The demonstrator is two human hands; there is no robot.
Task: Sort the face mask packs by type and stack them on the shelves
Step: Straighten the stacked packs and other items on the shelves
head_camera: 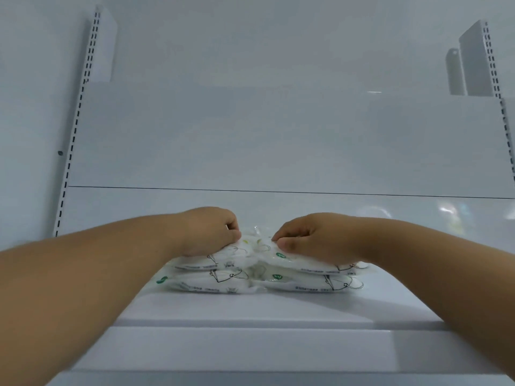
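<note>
1. I see a white shelf [250, 310] in front of me, with a plain white back panel [278, 140] behind it and slotted uprights, the left upright [73, 140] and the right upright [492, 62], at either side.
2. The face mask packs [259, 274] lie on the shelf near its middle, just ahead of the front lip. They are clear-and-white pouches with a line drawing of a mask and small green round marks.
3. The packs sit in two piles side by side, touching at the middle, and each pile shows two layers, one pack on top of another.
4. My left hand [207, 231] rests on top of the left pile, palm down, fingers curled in toward the seam between the piles. Its grip is pressed down on the top left pack; I cannot tell whether the fingertips pinch the film or only push on it.
5. My right hand [309, 238] lies on the top of the right pile in the same way, thumb forward and fingers curled, its grip pressing that top pack; a true pinch is not clear here either.
6. Both forearms reach in from the lower corners of the view, bare, over the front edge of the shelf.
7. A white bracket [455, 72] stands beside the right upright, high at the back.
</note>
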